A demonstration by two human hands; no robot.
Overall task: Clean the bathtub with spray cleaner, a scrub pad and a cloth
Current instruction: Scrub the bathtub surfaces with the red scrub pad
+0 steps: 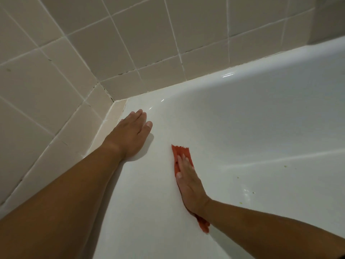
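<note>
Head view: glossy white enamel bathtub (242,128) occupied most of frame, rim meeting beige square wall tiles (130,43) at corner. Left hand (130,136) lay flat on tub rim near corner, fingers straight and together, holding nothing. Right hand (188,182) pressed thin orange-red cloth (182,152) flat against inner tub wall, fingers extended, not curled round it; cloth ends showed beyond fingertips and below wrist. Small green specks (285,166) dotted tub floor, well apart from cloth

Glossy bathtub (242,128), red cloth (182,153)
</note>
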